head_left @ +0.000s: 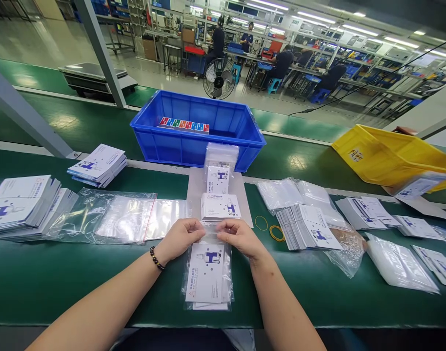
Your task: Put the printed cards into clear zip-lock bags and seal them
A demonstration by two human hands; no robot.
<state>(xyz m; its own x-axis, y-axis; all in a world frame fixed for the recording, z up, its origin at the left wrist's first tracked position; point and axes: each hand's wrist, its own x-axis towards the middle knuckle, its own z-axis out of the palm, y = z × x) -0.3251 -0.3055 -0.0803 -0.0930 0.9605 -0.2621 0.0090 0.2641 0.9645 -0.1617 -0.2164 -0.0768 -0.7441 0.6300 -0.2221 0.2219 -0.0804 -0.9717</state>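
Observation:
A clear plastic zip bag [228, 273] lies flat on the green work surface in front of me, with a white and blue printed booklet [204, 280] inside. My left hand [182, 237] pinches the top edge of this bag on its left side. At the right side of the same edge, my right hand [241, 236] holds it between thumb and fingers. Just beyond my fingertips sits a small stack of booklets [217, 205]. Behind that stack, another bagged booklet [218, 179] leans toward the blue bin [193, 148].
To the left lie empty plastic bags [126, 219] and tall booklet stacks [21, 200]. On the right are rubber bands [277, 233], a fanned booklet pile [307, 226], more bags [398, 263] and a tilted yellow bin [376, 151]. A fan [218, 80] and several people are farther off.

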